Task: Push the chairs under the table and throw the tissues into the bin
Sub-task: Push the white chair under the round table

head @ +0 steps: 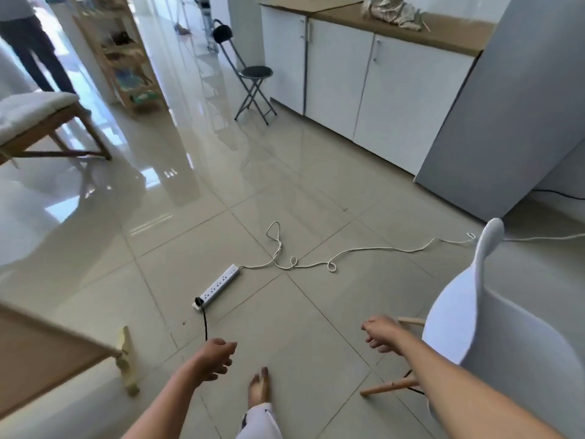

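The white shell chair (493,331) sits at the lower right, a smooth moulded plastic seat with a curved back that rises to a rounded tip, on pale wooden legs (389,386) with a thin black brace near them; it stands on the glossy beige tile floor (196,198), well apart from the wooden table (41,353) whose corner pokes in at the lower left. A second chair (41,122) with a wooden frame and white cushion is off at the far left. Both hands are empty: the left hand (215,356) hangs loosely curled over the floor, and the right hand (381,332) is half curled too, just beside the shell chair's front edge but not gripping it as far as I can see. A bare foot (260,386) is planted between the arms. Ahead on the tiles lies a white power strip (218,285) with a black plug in it and a long white cord (348,255) looping away to the right. Further back there's a black folding stool (253,87) by the white cabinets (364,87). No readable brand or writing anywhere.
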The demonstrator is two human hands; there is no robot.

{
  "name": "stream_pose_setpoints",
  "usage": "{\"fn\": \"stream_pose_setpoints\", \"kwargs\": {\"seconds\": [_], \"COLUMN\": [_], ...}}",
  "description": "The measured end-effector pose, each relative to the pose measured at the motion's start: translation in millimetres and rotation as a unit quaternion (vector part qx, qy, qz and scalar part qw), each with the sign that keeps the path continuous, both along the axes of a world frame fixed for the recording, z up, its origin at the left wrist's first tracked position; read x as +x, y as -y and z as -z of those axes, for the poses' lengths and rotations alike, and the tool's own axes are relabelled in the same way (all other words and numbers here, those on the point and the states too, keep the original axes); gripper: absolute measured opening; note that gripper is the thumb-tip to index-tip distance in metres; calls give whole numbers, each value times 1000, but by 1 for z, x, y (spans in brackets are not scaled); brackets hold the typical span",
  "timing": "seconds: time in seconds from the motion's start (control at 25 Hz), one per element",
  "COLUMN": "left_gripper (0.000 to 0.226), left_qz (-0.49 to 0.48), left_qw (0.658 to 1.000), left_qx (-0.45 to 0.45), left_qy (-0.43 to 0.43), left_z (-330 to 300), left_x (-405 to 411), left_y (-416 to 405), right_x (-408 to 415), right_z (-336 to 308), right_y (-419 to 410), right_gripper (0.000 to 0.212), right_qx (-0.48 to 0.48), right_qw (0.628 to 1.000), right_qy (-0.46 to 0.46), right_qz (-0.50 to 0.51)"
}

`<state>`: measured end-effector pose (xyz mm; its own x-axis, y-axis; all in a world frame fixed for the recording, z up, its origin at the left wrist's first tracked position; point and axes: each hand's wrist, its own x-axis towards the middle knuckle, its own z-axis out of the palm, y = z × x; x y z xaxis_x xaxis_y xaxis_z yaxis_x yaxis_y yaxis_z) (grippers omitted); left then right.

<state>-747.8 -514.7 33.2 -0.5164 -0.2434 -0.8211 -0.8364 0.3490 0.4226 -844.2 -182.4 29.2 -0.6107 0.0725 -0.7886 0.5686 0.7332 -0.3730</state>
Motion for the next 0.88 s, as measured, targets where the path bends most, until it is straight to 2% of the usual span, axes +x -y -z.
{"fn": "stream_pose_setpoints", "kwargs": {"seconds": [0.08,0.16,0.28,0.48,0.64,0.76,0.88], "left_gripper": [19,21,26,29,29,31,27], "left_qz": [30,110,200,364,428,495,604], "left_qw": [999,993,977,930,901,867,796], "left_qx": [-14,-32,-70,-54,-65,-47,-46], "left_qy": [-13,-3,-33,-9,-40,-28,2], "left_z": [-1,-6,-2,7,20,19,17], "left_x": [-53,-114,-219,-356,-452,-501,-539], "left_y": [20,35,43,-12,-79,-129,-194], "right_x": [-32,-62,-114,-181,-226,-240,-235], "right_z": [-3,-6,-9,-4,9,11,7], "right_y": [15,28,35,8,-31,-50,-66], "right_gripper": [17,21,14,10,13,15,15], "right_qx": [-16,-35,-67,-73,-54,-65,-71], "right_qw": [998,993,976,942,913,879,820], "right_qy": [5,20,8,-1,-2,-5,-4], "right_qz": [52,110,207,329,403,472,568]}}
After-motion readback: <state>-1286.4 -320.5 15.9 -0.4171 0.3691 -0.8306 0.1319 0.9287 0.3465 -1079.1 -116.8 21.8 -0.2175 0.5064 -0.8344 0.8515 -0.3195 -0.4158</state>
